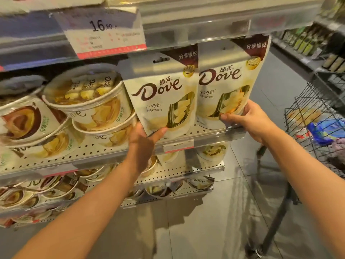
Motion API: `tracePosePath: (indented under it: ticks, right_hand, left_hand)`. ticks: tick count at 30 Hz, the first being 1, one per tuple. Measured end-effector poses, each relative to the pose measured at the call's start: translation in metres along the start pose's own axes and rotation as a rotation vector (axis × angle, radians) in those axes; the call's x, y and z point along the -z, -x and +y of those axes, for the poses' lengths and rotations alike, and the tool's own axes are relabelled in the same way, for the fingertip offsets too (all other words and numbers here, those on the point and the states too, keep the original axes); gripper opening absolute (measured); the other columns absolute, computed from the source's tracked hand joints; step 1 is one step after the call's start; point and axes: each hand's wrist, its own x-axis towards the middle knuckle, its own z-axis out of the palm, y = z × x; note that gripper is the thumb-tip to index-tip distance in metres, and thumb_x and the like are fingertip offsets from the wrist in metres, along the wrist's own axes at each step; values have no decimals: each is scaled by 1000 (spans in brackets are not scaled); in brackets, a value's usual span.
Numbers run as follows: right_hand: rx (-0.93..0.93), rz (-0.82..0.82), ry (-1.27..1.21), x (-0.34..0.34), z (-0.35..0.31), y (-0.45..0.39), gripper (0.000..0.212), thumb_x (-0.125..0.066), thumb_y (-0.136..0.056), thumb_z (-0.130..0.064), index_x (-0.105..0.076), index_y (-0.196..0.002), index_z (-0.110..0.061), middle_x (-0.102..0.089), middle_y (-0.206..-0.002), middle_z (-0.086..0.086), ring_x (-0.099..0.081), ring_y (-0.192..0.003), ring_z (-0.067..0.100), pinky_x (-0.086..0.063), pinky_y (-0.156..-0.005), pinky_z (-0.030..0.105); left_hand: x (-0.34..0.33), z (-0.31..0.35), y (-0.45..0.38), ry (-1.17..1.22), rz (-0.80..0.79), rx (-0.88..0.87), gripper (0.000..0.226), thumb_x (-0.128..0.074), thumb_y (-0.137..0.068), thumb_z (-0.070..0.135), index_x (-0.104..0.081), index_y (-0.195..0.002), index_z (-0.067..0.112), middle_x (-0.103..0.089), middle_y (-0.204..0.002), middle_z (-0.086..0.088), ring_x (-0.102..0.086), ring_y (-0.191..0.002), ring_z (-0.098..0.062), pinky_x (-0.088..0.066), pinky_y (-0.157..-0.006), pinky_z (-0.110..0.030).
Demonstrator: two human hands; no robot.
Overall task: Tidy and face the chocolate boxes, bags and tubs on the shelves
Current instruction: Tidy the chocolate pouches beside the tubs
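Cream pouches, two, upright side by side at shelf (186, 135) front edge. Head view: left hand (141, 139) pinches left bag (160, 101) at lower corner; right hand (246, 116) grips right bag (227, 85) low on its side. Judged light, soft, slippery film; hold low edges. Tubs (87, 101) stacked just left.

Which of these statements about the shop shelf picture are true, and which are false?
1. Each hand holds a bag. True: the left hand grips the left bag, the right hand the right bag.
2. The bags lie flat. False: they stand upright.
3. Tubs sit left of the bags. True.
4. The price label reads 26.80. False: 16.80.
5. A wire trolley stands on the right. True.
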Motion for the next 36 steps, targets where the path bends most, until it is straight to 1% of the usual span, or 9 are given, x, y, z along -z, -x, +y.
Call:
tracePosePath:
  ticks: [6,10,13,16,20,25,29,33,36]
  right_hand:
    - [89,8,12,1,9,-3,85,-79,-55,-32,-40,-130,-21,-61,-120,1,-62,-105,18,-55,-74,29]
    - [217,238,-42,-1,27,-4,109,-85,-61,-30,-15,-144,-28,-46,-135,1,-50,-121,18,-44,-99,42]
    - [536,477,-4,-19,54,5,91,-76,-75,-27,-17,-145,-20,-32,-144,1,-35,-133,9,-30,-111,31]
    - [913,730,121,-42,78,21,58,-67,-81,-19,-39,-130,-6,-38,-131,1,-38,-126,10,-34,-106,29]
    - [1162,794,260,-53,109,33,15,-63,-83,-5,-59,-96,2,-53,-100,10,-47,-99,3,-42,-84,20]
    - [940,676,225,-58,169,38,6,-63,-83,-7,-60,-87,-9,-57,-86,5,-51,-74,-1,-41,-70,11]
    - [545,630,196,-54,218,31,11,-65,-83,-12,-58,-89,-17,-60,-95,6,-55,-78,9,-52,-81,39]
    - [239,612,187,-53,239,9,56,-76,-76,-21,-45,-122,-16,-44,-123,5,-49,-113,21,-43,-100,42]
    - [114,584,125,-59,242,-9,91,-83,-67,-20,-27,-140,-15,-38,-139,10,-42,-125,26,-39,-105,44]
  left_hand:
    - [-5,-10,5,54,-16,-151,43,-66,-85,13,-51,-125,8,-64,-118,-4,-61,-107,-12,-51,-90,-29]
    - [-11,-24,6,-40,147,-278,51,-69,-84,18,-46,-128,7,-60,-122,-5,-58,-111,-14,-47,-98,-38]
    - [-20,-37,14,59,279,-401,54,-70,-83,15,-39,-127,9,-51,-127,-5,-52,-116,-14,-44,-102,-38]
    - [-28,-58,32,-18,420,-630,46,-68,-85,21,-42,-122,15,-46,-124,-1,-47,-117,-12,-39,-104,-28]
    - [-35,-93,46,-160,489,-854,28,-68,-82,24,-50,-103,21,-49,-102,2,-46,-91,5,-36,-79,-7]
    - [-46,-147,44,-118,367,-782,22,-71,-79,20,-51,-82,28,-53,-74,10,-49,-66,-3,-42,-61,-19]
    - [-47,-185,29,-520,286,-688,16,-69,-80,24,-56,-88,19,-53,-82,7,-53,-83,-15,-42,-73,-30]
    - [-34,-199,6,-871,369,-741,39,-70,-78,28,-56,-110,11,-53,-106,-5,-45,-105,-26,-35,-90,-39]
    - [-32,-193,-11,-983,431,-635,58,-71,-77,35,-49,-121,6,-55,-116,-15,-47,-113,-34,-36,-97,-46]
